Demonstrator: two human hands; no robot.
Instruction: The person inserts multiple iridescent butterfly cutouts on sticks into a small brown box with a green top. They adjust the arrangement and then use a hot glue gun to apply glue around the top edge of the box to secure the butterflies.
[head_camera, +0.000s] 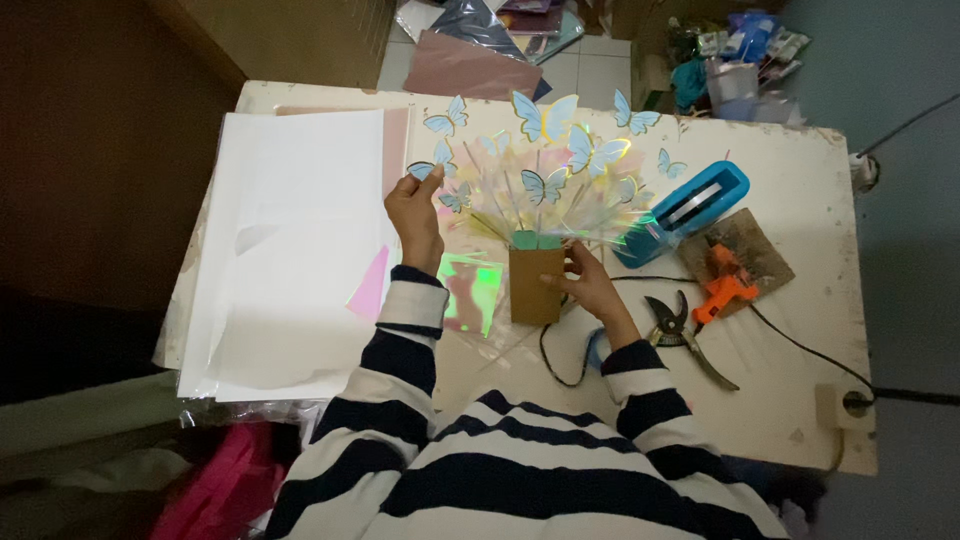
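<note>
Striped sleeves nearest. Right hand (585, 282) grips upright brown cardboard box (536, 285) on white tabletop (800, 200); sticks fan away. Left hand (415, 210) pinches pale blue paper butterfly (425, 170). Blue tape dispenser (685, 210) right.

Left hand (415, 215) on paper butterfly (424, 170), right hand (585, 282) gripping cardboard box (535, 285).

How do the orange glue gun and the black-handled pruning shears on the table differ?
The orange glue gun rests on a brown board and trails a black cord; the black-handled pruning shears lie directly on the white table, cordless and darker. Both lie untouched beside the right hand.
</note>
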